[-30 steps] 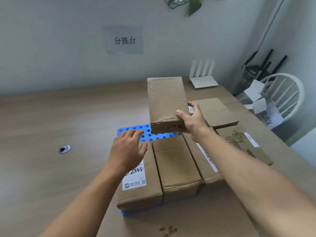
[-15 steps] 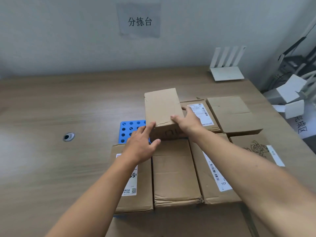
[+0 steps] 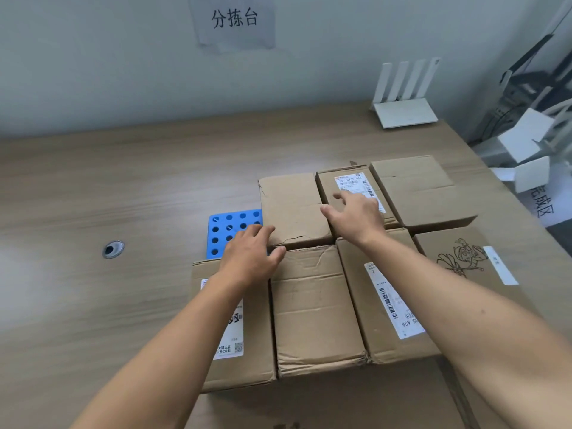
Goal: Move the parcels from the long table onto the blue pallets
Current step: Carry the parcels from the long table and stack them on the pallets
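A plain brown parcel [image 3: 291, 205] lies flat on the blue pallet [image 3: 230, 232], in the back row behind three front parcels. My left hand [image 3: 252, 258] rests open at its near left corner, fingertips touching the box edge. My right hand [image 3: 356, 216] hovers open over the seam between that parcel and a labelled parcel [image 3: 353, 187] to its right, fingers spread, gripping nothing. The front row holds a labelled parcel [image 3: 247, 351], a plain one [image 3: 312, 308] and a barcoded one [image 3: 380, 298].
Two more parcels sit at right: a plain one [image 3: 418, 187] and one with a flower drawing [image 3: 458, 258]. A white router [image 3: 405, 97] stands at the table's back. A cable grommet [image 3: 113, 249] is in the tabletop at left. White boxes [image 3: 526, 147] lie beyond the right edge.
The plain parcel came down from mid-air onto the blue pallet's back row. My right hand let go of it and opened; my left hand moved up to its near corner.
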